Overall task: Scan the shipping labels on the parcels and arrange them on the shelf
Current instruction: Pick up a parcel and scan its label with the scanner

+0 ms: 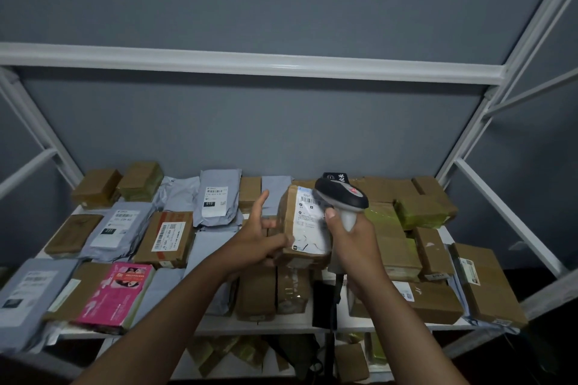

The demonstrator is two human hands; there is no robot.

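Note:
My left hand [261,236] holds a brown cardboard parcel [301,255] by its lower left edge, thumb on the front and index finger raised. A white shipping label [308,222] with a barcode covers the parcel's upper face, tilted toward me. My right hand [352,239] grips the handle of a black and grey barcode scanner [342,197]. The scanner's head sits just above the label's top right corner. Both are held over the middle of the white shelf [281,323].
Many parcels lie on the shelf: grey mailer bags [217,197] and brown boxes [164,239] at left, a pink box [117,294] at front left, taped boxes [420,206] at right. More parcels sit on the lower shelf [353,361]. A white crossbar [250,64] runs overhead.

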